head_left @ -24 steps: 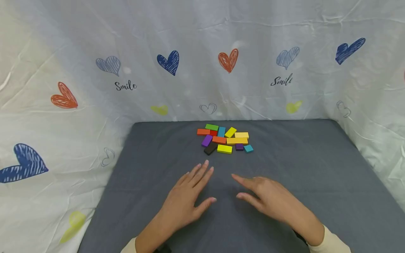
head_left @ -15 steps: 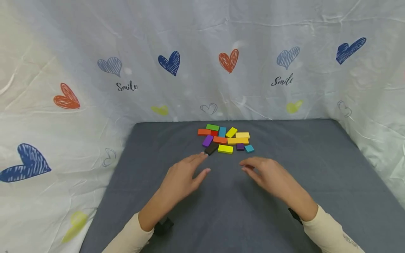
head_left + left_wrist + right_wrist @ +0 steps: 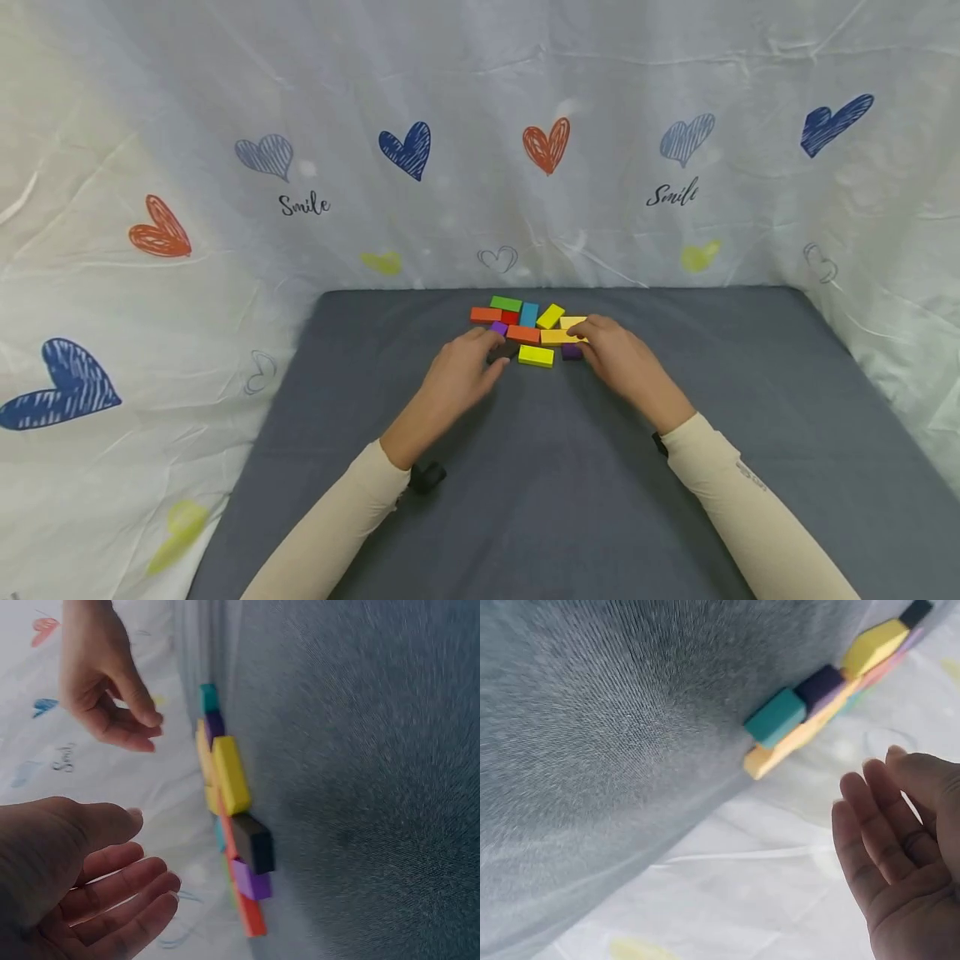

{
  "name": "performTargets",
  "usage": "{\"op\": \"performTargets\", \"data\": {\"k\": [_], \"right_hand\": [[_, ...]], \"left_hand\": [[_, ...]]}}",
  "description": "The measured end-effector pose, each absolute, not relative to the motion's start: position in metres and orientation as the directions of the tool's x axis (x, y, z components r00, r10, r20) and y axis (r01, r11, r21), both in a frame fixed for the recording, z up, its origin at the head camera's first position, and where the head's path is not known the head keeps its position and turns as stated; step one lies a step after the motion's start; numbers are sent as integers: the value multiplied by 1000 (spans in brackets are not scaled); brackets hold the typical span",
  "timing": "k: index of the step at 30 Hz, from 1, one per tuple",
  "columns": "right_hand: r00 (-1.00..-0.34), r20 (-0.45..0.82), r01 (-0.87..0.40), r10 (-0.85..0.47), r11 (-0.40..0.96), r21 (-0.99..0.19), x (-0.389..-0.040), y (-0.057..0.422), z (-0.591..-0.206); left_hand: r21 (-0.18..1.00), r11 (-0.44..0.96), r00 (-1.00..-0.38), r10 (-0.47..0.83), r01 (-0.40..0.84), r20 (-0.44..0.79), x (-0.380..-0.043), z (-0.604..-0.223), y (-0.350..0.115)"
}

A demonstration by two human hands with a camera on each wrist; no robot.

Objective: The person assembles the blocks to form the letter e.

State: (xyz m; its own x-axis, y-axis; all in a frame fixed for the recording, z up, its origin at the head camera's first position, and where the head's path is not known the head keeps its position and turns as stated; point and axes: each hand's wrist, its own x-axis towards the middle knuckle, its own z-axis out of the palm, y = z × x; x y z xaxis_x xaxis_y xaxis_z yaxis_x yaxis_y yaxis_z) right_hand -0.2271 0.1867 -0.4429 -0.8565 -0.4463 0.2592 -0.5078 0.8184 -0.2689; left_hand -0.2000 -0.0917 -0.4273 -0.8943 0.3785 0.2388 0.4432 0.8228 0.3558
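Observation:
Several coloured wooden blocks lie flat in a cluster near the back of the grey cloth. My left hand [image 3: 461,371] hovers over the cluster's left side, close to the black block [image 3: 253,844] and the purple block [image 3: 251,879], its fingers loosely bent and holding nothing. On the other side, my right hand [image 3: 622,358] is over the right end, hiding the teal block [image 3: 776,718] in the head view. Its fingers curve loosely above the dark purple block [image 3: 819,690] and the long golden block [image 3: 555,337]. Between the hands sits a yellow block [image 3: 536,357].
Orange [image 3: 523,335], red [image 3: 510,317], green [image 3: 506,303] and blue [image 3: 528,314] blocks fill the cluster's middle and back. Behind the table's rear edge hangs a white curtain [image 3: 450,208] printed with hearts. A black wrist camera [image 3: 427,477] sits under the left wrist.
Both hands have moved forward from the front of the cloth to the blocks, the right one to the cluster's right end. Their spread fingers have bent inward. The blocks stay in place.

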Motion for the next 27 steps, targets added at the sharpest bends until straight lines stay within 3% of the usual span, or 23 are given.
{"op": "performTargets", "data": {"k": [8,17,27], "right_hand": [[-885,155,-465,-438,844,-267,-257,184,-451],[-884,77,-465,-461,852,-240,-274,182,-463],[-890,33,-453,-455,875,-170,-285,178,-462]], "left_hand": [[306,879,-931,343,365,126,-228,-452,-84],[238,921,-951,308,307,37,-237,-469,-77],[233,921,-949,313,314,42,-243,-468,-72]]}}
